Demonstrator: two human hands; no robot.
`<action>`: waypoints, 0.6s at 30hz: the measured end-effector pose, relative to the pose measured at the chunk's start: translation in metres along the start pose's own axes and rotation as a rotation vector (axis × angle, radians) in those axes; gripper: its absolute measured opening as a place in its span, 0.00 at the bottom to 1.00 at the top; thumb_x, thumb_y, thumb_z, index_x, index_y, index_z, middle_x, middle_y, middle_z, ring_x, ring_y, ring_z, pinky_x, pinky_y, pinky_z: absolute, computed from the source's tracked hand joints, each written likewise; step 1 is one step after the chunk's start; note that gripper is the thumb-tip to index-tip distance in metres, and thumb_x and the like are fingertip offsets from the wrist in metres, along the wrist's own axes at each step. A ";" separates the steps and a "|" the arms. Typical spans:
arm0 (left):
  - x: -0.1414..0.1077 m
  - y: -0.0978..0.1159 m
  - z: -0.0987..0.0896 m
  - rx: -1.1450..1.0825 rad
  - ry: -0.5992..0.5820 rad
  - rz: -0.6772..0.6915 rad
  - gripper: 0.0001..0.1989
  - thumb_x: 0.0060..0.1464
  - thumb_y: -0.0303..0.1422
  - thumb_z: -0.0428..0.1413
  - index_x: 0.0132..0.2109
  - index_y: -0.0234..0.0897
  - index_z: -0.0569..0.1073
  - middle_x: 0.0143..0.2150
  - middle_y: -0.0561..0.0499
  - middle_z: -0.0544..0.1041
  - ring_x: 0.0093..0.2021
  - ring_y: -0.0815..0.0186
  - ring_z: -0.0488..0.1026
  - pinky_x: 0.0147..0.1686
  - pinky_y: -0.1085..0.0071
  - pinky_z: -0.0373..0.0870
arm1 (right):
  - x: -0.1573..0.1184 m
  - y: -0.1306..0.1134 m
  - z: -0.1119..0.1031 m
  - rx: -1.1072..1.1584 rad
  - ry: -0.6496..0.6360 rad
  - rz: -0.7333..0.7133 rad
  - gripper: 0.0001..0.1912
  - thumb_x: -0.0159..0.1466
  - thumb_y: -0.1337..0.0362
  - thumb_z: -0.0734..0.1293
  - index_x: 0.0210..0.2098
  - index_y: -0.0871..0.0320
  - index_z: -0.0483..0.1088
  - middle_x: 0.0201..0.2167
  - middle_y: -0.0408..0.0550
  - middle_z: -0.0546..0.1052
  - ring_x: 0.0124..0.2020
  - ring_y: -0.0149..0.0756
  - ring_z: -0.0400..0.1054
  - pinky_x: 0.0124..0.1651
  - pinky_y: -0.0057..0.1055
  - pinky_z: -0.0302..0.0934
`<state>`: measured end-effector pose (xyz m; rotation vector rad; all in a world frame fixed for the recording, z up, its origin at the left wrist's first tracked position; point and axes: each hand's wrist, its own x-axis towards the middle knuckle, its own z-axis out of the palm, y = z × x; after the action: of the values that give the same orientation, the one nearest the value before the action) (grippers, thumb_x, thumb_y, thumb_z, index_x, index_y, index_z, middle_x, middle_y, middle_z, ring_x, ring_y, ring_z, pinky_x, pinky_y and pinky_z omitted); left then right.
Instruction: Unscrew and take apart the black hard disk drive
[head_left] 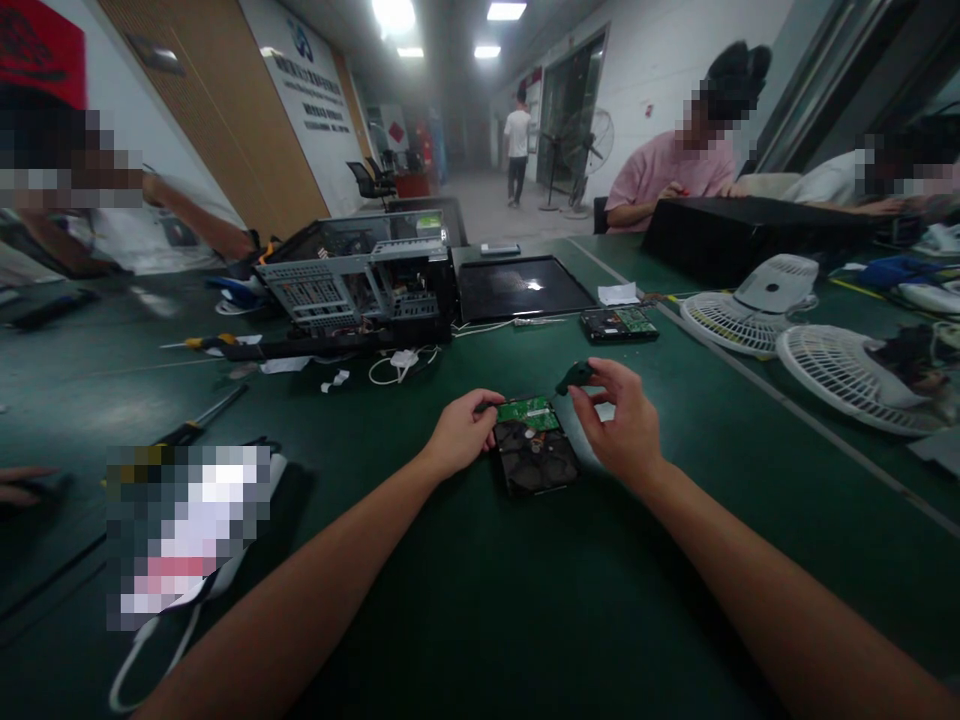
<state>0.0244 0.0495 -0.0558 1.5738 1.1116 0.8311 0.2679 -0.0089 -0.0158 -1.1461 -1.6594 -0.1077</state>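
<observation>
A hard drive (536, 460) lies on the green table in front of me, its green circuit board facing up along the far end. My left hand (459, 437) grips the drive's left edge near the board, with the fingers closed on it. Between the thumb and fingers of my right hand (626, 425) is a small dark-handled screwdriver (574, 377). It slants down toward the board's far right corner; whether the tip touches a screw is too small to tell.
Beyond the drive are a second hard drive (619, 323), a black panel (525, 287) and an opened computer case (360, 285). White fan parts (847, 375) lie on the right. A long screwdriver (199, 418) and a blurred-out device (195, 530) are on the left. Other people sit around the table.
</observation>
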 end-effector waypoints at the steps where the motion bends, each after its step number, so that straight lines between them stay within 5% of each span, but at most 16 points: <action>1: 0.000 0.000 0.000 0.004 -0.002 -0.001 0.15 0.65 0.32 0.54 0.56 0.36 0.74 0.22 0.56 0.73 0.20 0.71 0.71 0.22 0.78 0.68 | 0.000 0.000 0.000 -0.001 -0.002 0.000 0.25 0.68 0.63 0.68 0.62 0.52 0.61 0.49 0.53 0.78 0.41 0.42 0.79 0.38 0.39 0.78; 18: -0.004 0.004 0.000 0.020 0.003 0.020 0.14 0.65 0.32 0.54 0.56 0.37 0.74 0.23 0.56 0.74 0.21 0.70 0.72 0.22 0.77 0.68 | 0.003 0.003 -0.004 -0.027 -0.020 -0.054 0.30 0.69 0.67 0.64 0.69 0.48 0.59 0.57 0.55 0.75 0.49 0.44 0.77 0.42 0.43 0.79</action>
<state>0.0243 0.0451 -0.0521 1.6027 1.1111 0.8385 0.2724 -0.0079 -0.0132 -1.1261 -1.7121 -0.1534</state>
